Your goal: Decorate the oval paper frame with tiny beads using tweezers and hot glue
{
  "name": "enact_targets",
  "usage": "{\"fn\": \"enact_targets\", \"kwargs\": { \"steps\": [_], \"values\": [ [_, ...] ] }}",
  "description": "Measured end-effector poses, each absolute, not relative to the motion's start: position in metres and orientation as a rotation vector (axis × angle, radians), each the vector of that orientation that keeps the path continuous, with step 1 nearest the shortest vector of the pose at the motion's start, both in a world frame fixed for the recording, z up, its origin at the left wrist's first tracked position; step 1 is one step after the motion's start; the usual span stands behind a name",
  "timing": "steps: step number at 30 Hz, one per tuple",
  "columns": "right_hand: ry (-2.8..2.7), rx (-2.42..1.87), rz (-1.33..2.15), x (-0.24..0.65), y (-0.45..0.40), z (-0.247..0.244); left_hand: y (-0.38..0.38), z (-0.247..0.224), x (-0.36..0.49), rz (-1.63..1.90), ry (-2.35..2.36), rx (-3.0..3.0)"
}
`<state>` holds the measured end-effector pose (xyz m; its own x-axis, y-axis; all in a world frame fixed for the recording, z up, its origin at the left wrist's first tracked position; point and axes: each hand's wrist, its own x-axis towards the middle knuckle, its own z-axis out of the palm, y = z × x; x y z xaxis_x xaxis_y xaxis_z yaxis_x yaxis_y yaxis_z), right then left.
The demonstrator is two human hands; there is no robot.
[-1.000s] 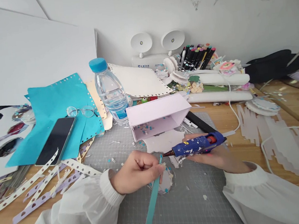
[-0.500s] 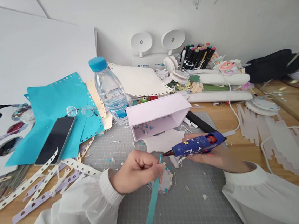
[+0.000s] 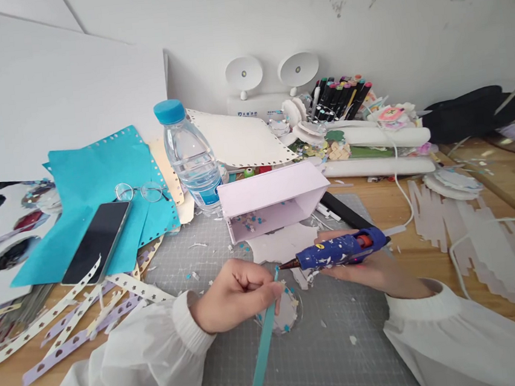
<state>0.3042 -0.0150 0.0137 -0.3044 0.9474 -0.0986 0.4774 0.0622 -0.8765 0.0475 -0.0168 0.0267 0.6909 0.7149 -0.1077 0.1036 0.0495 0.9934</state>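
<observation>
Between thumb and fingers, my left hand [image 3: 237,295] pinches a pair of teal tweezers [image 3: 264,353], their wide end toward me. A tiny blue piece [image 3: 277,269] shows at the tweezers' tip. My right hand [image 3: 368,273] is wrapped round a blue hot glue gun [image 3: 340,250] with flaking specks on its body. Its nozzle points left and meets or nearly meets the blue piece. Below the left hand, partly covered by it, lies a round white disc [image 3: 289,311] edged with small blue and pale pieces.
A grey cutting mat [image 3: 328,356] lies under both hands. Beyond it stand an open pale-lilac box [image 3: 275,188] and a water bottle [image 3: 191,157]. A phone [image 3: 96,242] and punched paper strips [image 3: 83,340] lie left. The white cord [image 3: 405,191] runs behind the glue gun.
</observation>
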Motion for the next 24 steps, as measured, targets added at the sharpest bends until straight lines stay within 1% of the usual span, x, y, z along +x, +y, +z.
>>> {"fn": "enact_targets", "kwargs": {
  "steps": [12,18,24],
  "values": [
    [-1.839,-1.431,1.191,0.303,-0.014,0.015,-0.016,0.026,0.048,0.529,0.713,1.49],
    [-1.798,-1.367,1.293,0.301,-0.012,0.023,-0.016,0.026,0.047,0.531,0.721,1.484],
    [-1.78,-1.41,1.257,0.303,-0.014,0.014,-0.016,0.026,0.048,0.535,0.708,1.477]
  ]
}}
